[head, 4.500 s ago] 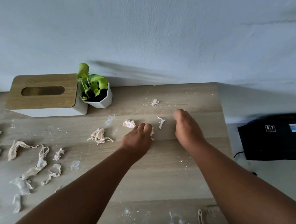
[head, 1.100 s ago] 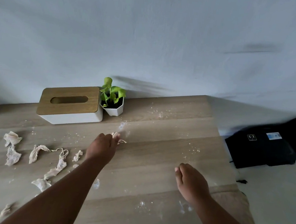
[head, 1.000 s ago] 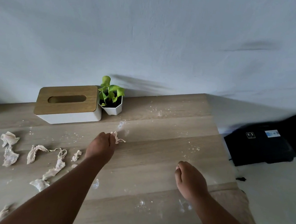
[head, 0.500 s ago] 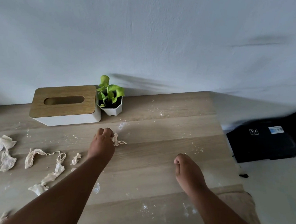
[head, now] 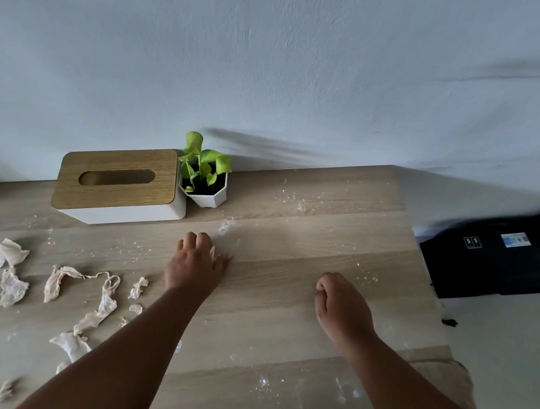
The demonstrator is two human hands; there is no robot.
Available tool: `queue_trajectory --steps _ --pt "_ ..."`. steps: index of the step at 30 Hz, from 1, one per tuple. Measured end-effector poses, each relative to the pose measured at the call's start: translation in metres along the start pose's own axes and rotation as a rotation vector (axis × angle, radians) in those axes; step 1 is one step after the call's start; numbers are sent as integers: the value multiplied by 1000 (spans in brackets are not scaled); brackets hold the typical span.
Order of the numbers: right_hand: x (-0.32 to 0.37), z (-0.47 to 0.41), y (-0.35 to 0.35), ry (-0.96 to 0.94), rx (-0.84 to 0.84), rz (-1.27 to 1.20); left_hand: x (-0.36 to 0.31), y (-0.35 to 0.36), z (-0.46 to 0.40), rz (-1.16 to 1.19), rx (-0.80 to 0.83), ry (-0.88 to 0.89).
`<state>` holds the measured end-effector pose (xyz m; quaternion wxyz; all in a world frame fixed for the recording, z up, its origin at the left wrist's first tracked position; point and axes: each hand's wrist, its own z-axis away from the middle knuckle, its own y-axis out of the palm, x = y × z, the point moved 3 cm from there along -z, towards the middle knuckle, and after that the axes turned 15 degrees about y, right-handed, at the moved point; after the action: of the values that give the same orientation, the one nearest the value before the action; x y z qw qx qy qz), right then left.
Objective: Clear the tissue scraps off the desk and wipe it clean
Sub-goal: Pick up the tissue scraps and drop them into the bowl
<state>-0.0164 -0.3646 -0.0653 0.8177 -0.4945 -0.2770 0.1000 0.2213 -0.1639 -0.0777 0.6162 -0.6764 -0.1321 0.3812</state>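
Observation:
My left hand point(head: 194, 264) rests palm-down on the wooden desk point(head: 286, 291), fingers curled around gathered tissue scraps point(head: 213, 253) that peek out beside the fingers. My right hand point(head: 341, 305) lies loosely fisted on the desk to the right; whether it holds anything is hidden. Several crumpled tissue scraps point(head: 100, 303) lie scattered across the desk's left part, one clump point(head: 10, 253) at the far left. Fine white crumbs point(head: 301, 204) dot the surface.
A white tissue box with a wooden lid point(head: 115, 184) stands at the back against the wall, a small potted plant point(head: 205, 181) right beside it. A black bag point(head: 494, 262) lies on the floor beyond the desk's right edge.
Both hands swept the scraps off the far middle of the desk. My left hand has closed over the last small scrap; my right hand pulled back toward me and curled up.

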Motion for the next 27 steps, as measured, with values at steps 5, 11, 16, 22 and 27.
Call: queue_trajectory --steps 5,11,16,22,27 --pt "3 -2 0 2 8 21 -1 2 1 23 39 4" --pt "9 4 -1 14 -32 76 -3 0 9 49 16 -46" --pt "16 16 -9 39 -83 62 -12 -7 26 144 5 -39" --pt "22 39 -16 84 -101 -2 -36 -11 51 390 21 -49" --pt "24 67 -20 108 -94 -36 -59 -8 75 761 0 -215"
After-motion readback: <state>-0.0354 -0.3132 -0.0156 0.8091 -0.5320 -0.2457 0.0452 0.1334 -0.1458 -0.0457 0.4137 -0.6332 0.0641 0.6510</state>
